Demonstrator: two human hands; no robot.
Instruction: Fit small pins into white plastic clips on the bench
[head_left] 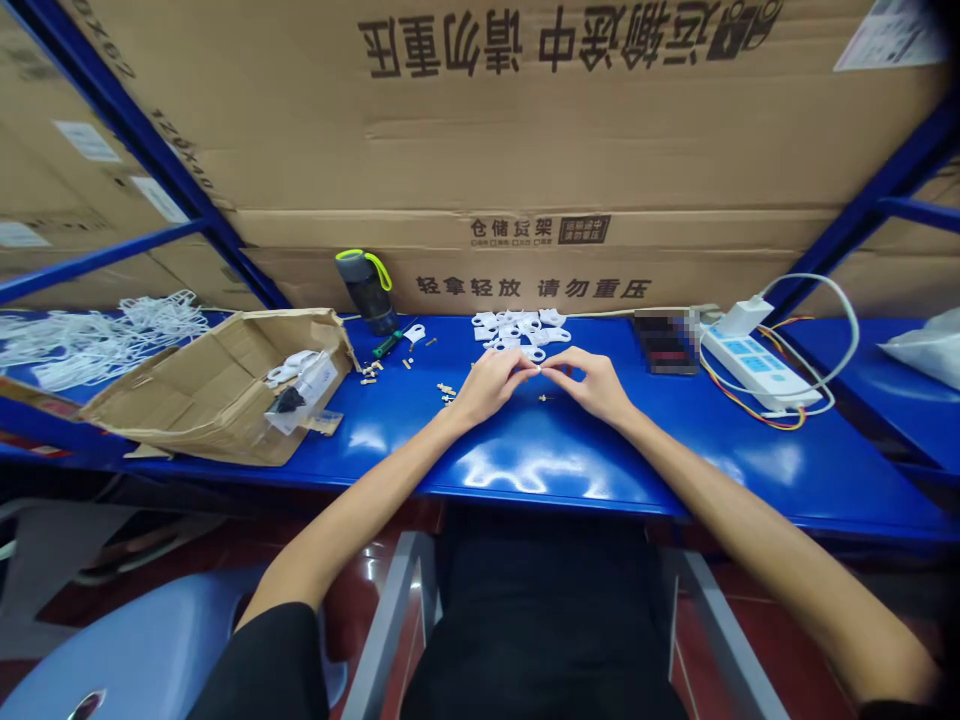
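Observation:
My left hand (491,383) and my right hand (591,382) meet at the fingertips over the blue tabletop (525,455). Both are pinched around one tiny white piece (538,369), too small to name. Just behind the fingers lies a pile of white plastic pieces with ring-shaped ends (517,326). A small brass-coloured part (545,398) rests below my right fingers. Several more little brass and white parts (445,390) are scattered left of my left hand.
On the left sits an open cardboard box (217,400) beside tangled white cords (112,335). A dark bottle (367,290) and a green-handled screwdriver (388,343) are behind the loose parts. To the right are a dark blurred object (666,343) and a power strip (757,365) with cables.

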